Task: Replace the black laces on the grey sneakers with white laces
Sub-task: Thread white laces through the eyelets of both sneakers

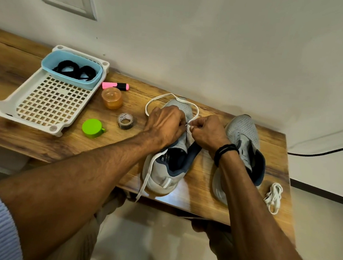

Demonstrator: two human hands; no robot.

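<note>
**First white lace going in, second shoe waits**

On the table, only the shoe under the hands is being laced. The other shoe, just right of it, looks bare. The black laces lie in a tub far left of the shoe, so removal seems done. The white lace loops round the shoe's toe. A spare lace waits far right. The right hand pinches the lace tip over the eyelets, and the left hand is curled on the shoe's eyelet edge, just beside that tip.
</note>
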